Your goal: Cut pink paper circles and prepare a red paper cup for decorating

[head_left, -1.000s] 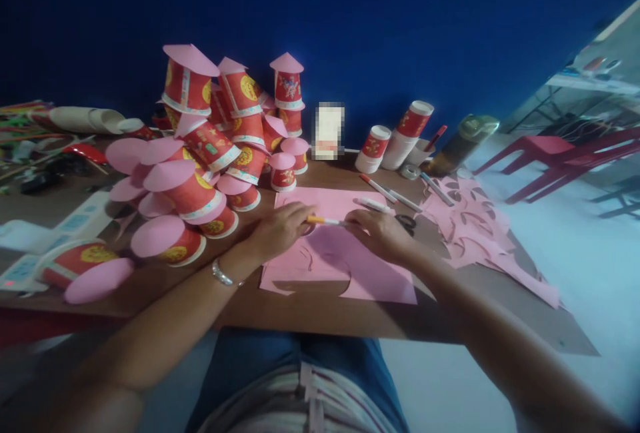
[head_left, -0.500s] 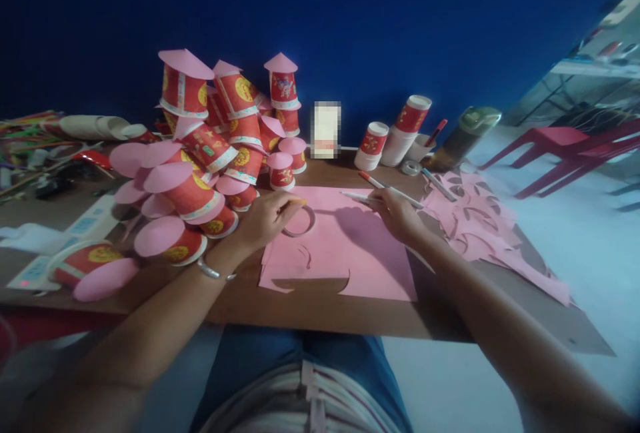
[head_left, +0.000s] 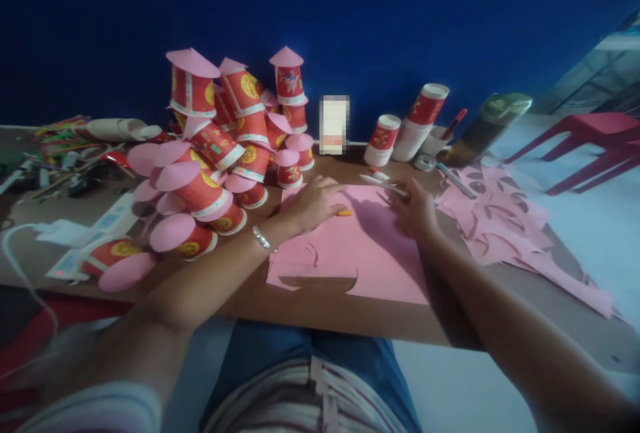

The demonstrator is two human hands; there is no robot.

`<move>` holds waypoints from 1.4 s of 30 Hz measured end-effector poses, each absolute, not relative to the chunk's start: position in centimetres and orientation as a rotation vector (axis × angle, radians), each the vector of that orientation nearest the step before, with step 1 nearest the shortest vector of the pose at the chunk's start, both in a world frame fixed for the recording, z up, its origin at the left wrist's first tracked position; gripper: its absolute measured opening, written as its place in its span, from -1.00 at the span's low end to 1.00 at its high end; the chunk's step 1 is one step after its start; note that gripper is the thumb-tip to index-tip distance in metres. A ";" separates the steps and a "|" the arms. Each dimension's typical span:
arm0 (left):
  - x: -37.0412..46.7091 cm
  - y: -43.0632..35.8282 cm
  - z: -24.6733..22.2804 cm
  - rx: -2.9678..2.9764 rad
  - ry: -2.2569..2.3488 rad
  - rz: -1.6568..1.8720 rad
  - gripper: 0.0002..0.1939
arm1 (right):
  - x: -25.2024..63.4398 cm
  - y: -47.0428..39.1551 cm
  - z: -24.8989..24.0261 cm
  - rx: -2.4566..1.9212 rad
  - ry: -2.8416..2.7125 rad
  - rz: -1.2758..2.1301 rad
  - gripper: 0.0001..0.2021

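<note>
Pink paper [head_left: 350, 246] lies flat, its near edge roundly notched.

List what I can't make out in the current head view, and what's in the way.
All in the head view:
- Orange cap: its near end is hidden by the left hand.
- White pen: its rear end is covered by the right hand.
- Pale upright rectangle: pixelation hides its face.
- Red stool: cut off by the right edge.
</note>
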State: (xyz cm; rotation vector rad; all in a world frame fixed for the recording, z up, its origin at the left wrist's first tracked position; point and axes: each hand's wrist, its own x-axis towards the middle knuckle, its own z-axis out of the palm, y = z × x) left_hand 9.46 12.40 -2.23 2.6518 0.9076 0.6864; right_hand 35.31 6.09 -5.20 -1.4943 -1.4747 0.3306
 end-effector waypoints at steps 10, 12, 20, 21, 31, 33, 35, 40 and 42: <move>1.1 10.5 -2.8 2.623 1.169 0.603 -0.39 | 33.5 5.6 -3.8 -1.091 -1.071 0.816 -0.70; 1.1 10.1 -3.4 2.636 1.159 0.563 -0.34 | 33.4 5.6 -4.0 -1.058 -1.045 0.870 -0.65; 1.7 10.1 -4.1 2.620 1.133 0.530 -0.39 | 33.4 5.8 -4.6 -1.064 -1.059 0.916 -0.61; 1.7 10.1 -4.1 2.618 1.134 0.531 -0.39 | 33.4 5.8 -4.6 -1.063 -1.069 0.917 -0.61; 1.7 10.0 -4.3 2.627 1.104 0.585 -0.38 | 33.3 5.7 -4.5 -1.059 -1.090 0.972 -0.62; 1.7 10.0 -4.2 2.622 1.100 0.588 -0.38 | 33.2 5.7 -4.4 -1.057 -1.086 0.979 -0.61; 1.7 9.9 -4.1 2.615 1.105 0.579 -0.38 | 33.1 5.7 -4.4 -1.063 -1.088 0.991 -0.62; 1.7 9.9 -4.0 2.601 1.139 0.532 -0.36 | 33.1 5.6 -4.5 -1.043 -1.084 0.999 -0.65; 1.7 9.9 -4.0 2.594 1.150 0.516 -0.35 | 33.1 5.6 -4.5 -1.047 -1.094 0.993 -0.66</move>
